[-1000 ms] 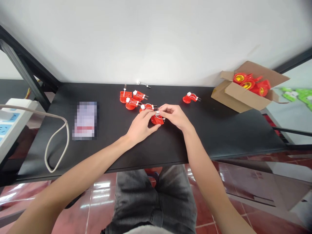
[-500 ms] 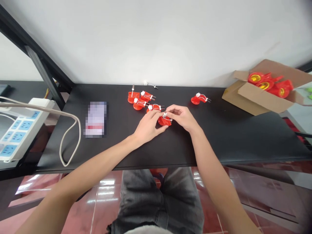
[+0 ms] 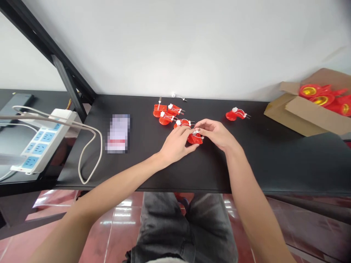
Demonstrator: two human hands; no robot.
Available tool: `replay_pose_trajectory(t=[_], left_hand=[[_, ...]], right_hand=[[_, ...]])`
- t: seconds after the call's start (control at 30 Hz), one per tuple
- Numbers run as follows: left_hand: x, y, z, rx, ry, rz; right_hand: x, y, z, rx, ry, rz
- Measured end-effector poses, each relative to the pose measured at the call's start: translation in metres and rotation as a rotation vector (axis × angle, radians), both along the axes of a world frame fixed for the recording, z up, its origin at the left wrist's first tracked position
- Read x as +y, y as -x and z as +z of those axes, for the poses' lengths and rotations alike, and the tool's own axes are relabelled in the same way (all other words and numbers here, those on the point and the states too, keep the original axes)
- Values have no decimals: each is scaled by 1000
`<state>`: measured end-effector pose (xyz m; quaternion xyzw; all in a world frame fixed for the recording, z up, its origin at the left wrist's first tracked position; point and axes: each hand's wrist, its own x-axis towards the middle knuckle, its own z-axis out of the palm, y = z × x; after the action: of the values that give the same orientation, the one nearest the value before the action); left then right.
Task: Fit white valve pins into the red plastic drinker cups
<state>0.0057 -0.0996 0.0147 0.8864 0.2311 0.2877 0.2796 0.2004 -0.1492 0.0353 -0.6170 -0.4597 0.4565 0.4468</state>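
head view: left hand [image 3: 175,145] and right hand [image 3: 215,134], fingers pinched closed on red plastic fitting [image 3: 195,139], mid-table on black table [image 3: 276,164]; four more fittings [image 3: 166,118] just left, fifth fitting [image 3: 235,114] well right; cardboard box [image 3: 298,109] of red parts at right edge; power strip [image 3: 41,144] far left.

**Your two hands working close together, low over the middle of you**

Your left hand [image 3: 175,144] comes in from the lower left, back up, fingers curled forward; your right hand [image 3: 215,133] comes in from the lower right, fingertips [image 3: 197,130] pinched together. Your left forearm [image 3: 115,186] and right forearm [image 3: 248,186] angle inward, bare.
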Motion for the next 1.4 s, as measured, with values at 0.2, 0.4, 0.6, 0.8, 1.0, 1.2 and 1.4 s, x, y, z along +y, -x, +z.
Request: replay_pose_trajectory(t=[0.2,0.4,0.6,0.8,1.0,1.2,1.4], left_hand=[[-2,0,-1,16,4,-1],[-3,1,-1,20,-18,11],[-4,2,0,9,58,17],[-2,0,1,-47,143,-120],[4,-2,-3,-37,153,-118],[3,-1,-2,-10,166,-125],[1,1,5,27,209,-117]], right_hand=[[0,0,0,23,18,-9],[-4,3,-3,31,-41,-46],[-44,-4,-6,-152,-64,-134],[-54,7,-10,-453,-140,-102],[-50,15,-17,-512,-163,-162],[-53,15,-14,-381,-175,-157],[-54,11,-15,-302,-156,-190]])
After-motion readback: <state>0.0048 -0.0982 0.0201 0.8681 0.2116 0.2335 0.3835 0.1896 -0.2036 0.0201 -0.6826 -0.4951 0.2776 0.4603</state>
